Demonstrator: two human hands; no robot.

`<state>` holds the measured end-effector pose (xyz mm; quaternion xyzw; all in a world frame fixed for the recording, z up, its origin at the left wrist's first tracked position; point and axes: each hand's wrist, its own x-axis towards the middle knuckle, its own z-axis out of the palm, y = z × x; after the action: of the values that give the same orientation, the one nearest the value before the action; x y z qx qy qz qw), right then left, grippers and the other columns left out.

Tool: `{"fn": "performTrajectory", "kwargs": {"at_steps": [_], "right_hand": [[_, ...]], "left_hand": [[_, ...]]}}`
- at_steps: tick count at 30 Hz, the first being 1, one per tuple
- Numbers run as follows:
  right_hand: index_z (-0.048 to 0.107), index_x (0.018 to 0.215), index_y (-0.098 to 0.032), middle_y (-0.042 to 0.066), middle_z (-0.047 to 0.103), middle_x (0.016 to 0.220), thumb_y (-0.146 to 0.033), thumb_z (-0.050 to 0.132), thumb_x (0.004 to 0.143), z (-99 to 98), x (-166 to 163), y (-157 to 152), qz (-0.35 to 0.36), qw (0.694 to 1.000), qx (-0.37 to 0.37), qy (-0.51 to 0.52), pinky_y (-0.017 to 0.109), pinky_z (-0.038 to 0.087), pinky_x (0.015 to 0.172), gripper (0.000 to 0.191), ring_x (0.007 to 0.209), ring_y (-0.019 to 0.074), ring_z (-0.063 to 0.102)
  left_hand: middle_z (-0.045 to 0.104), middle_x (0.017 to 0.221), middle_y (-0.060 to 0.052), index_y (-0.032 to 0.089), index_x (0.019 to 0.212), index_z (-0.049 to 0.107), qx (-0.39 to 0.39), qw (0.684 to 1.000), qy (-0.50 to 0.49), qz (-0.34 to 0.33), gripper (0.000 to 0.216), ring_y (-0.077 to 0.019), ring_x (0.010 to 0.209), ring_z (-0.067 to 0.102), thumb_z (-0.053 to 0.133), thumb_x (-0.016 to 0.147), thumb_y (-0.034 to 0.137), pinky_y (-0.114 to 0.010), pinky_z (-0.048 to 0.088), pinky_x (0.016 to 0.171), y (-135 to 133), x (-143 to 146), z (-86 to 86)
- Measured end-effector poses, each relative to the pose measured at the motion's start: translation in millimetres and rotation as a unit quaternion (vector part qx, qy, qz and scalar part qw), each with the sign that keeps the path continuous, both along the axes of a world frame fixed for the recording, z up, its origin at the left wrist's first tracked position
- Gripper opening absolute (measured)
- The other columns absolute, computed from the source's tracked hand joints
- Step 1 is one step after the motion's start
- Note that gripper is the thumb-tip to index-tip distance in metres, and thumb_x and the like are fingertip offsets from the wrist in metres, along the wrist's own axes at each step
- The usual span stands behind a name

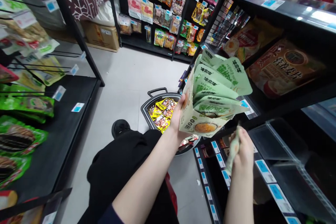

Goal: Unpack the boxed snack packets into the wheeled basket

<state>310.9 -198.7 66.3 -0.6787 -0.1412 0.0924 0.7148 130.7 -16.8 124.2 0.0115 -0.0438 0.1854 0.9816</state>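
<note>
My left hand [180, 113] grips a fanned stack of pale green snack packets [215, 92] from the left side, held up in front of the right-hand shelf. My right hand [243, 148] is closed on a single green packet [233, 150], seen edge-on, just below the stack and above the lower shelf's price labels. A clear plastic bin [286, 147] on the shelf lies right of that hand. Behind my left hand a black shopping basket [157, 94] stands on the floor with yellow snack packs [162, 113] in it.
Black shelving lines both sides of the aisle. Large orange bags [283, 68] sit on the right shelf; green bags [23, 103] hang on pegs at the left. A cardboard box [101, 35] stands at the aisle's far end. My black trousers and shoe [120, 127] are below.
</note>
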Motion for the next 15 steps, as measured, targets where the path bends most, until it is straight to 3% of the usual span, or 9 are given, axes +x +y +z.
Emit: {"fn": "performTrajectory", "kwargs": {"at_steps": [4,7,11,15], "right_hand": [[0.056,0.085,-0.017,-0.004,0.063,0.062,-0.042,0.083,0.052,-60.6,-17,-6,0.033,0.993,-0.071,0.092,0.024,0.045,0.042,0.049,0.043,0.0110,0.054],[0.051,0.085,-0.021,-0.003,0.066,0.070,-0.037,0.085,0.050,-109.6,-52,5,0.088,0.984,-0.076,0.137,0.030,0.051,0.046,0.051,0.050,0.0157,0.062],[0.050,0.088,-0.021,-0.004,0.065,0.081,-0.041,0.076,0.069,-158.2,-94,39,0.136,0.974,-0.073,0.168,0.030,0.055,0.056,0.038,0.069,0.0149,0.066],[0.057,0.084,-0.014,-0.003,0.060,0.073,-0.039,0.060,0.090,-179.4,-114,64,0.177,0.962,-0.112,0.174,0.022,0.051,0.055,0.026,0.061,0.0082,0.059]], "left_hand": [[0.073,0.110,-0.008,0.017,0.121,0.063,0.017,0.999,-0.006,0.038,0.049,-0.0294,0.110,0.063,0.040,0.091,0.048,-0.043,0.045,0.099,4,-7,2.4],[0.073,0.109,-0.008,0.017,0.121,0.063,0.018,0.998,0.009,0.054,0.047,-0.0289,0.109,0.064,0.043,0.089,0.046,-0.043,0.045,0.098,6,-10,3.5],[0.073,0.108,-0.008,0.017,0.121,0.063,0.014,0.999,0.013,0.047,0.052,-0.0286,0.109,0.064,0.039,0.091,0.051,-0.043,0.046,0.098,6,-9,4.0],[0.073,0.109,-0.009,0.015,0.123,0.061,0.006,0.999,0.018,0.026,0.057,-0.0278,0.110,0.063,0.029,0.094,0.053,-0.043,0.045,0.099,6,-7,1.7]]}}
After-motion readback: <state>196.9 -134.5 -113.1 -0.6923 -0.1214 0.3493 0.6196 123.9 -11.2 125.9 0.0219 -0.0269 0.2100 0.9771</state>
